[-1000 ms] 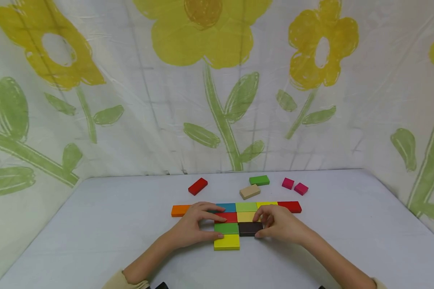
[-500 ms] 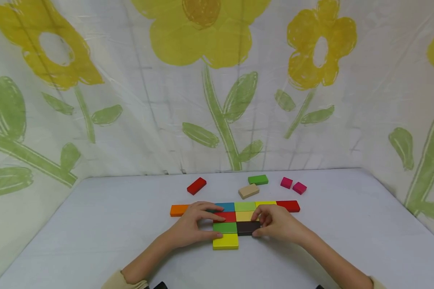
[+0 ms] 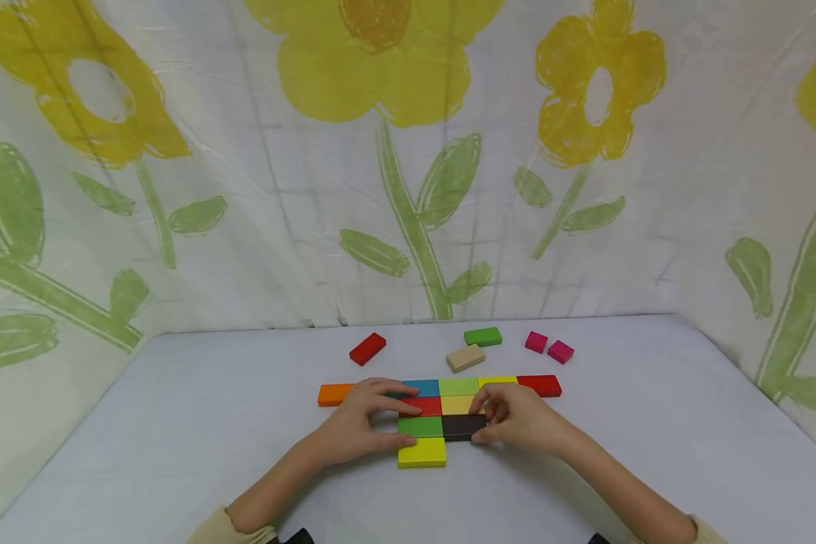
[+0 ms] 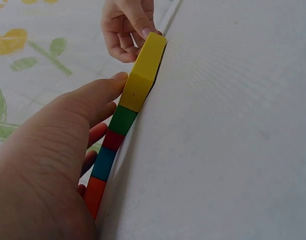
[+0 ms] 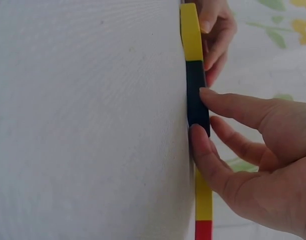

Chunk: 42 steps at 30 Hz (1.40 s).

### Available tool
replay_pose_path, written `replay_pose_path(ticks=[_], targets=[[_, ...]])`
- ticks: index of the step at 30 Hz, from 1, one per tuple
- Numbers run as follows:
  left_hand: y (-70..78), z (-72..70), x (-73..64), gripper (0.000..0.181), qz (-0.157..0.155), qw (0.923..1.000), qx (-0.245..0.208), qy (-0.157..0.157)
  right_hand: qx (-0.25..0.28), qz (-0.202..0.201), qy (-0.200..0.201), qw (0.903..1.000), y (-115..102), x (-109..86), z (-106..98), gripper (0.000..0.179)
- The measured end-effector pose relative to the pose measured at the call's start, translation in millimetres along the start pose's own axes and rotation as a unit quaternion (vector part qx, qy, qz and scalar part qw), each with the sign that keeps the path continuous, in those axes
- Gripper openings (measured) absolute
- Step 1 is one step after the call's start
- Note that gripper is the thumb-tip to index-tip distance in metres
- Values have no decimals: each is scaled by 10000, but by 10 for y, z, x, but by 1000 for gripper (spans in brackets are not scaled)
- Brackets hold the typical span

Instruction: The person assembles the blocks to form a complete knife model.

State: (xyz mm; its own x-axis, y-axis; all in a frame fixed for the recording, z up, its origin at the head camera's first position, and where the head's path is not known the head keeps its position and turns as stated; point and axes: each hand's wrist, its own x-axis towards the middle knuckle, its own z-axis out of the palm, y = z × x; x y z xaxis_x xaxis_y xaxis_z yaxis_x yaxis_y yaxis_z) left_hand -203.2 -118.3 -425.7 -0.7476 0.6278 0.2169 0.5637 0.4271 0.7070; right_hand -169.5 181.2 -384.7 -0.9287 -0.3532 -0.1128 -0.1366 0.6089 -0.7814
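Dark block, between hands, touching right hand

A white sheet hangs behind and beside a table with a flat white top. Big yellow flowers with green stems and leaves spread over the sheet (the middle flower is cut off at the top). The light is soft.

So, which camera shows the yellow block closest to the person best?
The left wrist view, because the yellow block looks largest there. The head view shows it smaller, but with its top; the right wrist view only its sides, also smaller.
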Motion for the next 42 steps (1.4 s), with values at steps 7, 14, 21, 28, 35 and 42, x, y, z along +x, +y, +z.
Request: replay_pose_path(ticks=[7, 14, 21, 28, 35, 42], targets=[[-13, -7, -1, 36, 10, 10000, 11, 15, 4, -1, -13, 10000, -10, 1, -9, 35], [-23, -4, -7, 35, -73, 10000, -40, -13, 66, 33, -11, 10000, -11, -15, -50, 32], [-15, -5, -15, 35, -23, 10000, -68, 14, 156, -150, 3, 9998, -15, -12, -126, 30], [-13, 8, -8, 35, -35, 9999, -132, 4, 144, -425, 113, 9989, 27, 9, -234, 28], [-28, 12, -4, 36, -38, 9999, -131, -10, -60, -459, 441, 9980, 52, 134, -361, 30], [-24, 9, -4, 36, -40, 9999, -109, -18, -319, -432, 614, 9967, 74, 336, -525, 31]])
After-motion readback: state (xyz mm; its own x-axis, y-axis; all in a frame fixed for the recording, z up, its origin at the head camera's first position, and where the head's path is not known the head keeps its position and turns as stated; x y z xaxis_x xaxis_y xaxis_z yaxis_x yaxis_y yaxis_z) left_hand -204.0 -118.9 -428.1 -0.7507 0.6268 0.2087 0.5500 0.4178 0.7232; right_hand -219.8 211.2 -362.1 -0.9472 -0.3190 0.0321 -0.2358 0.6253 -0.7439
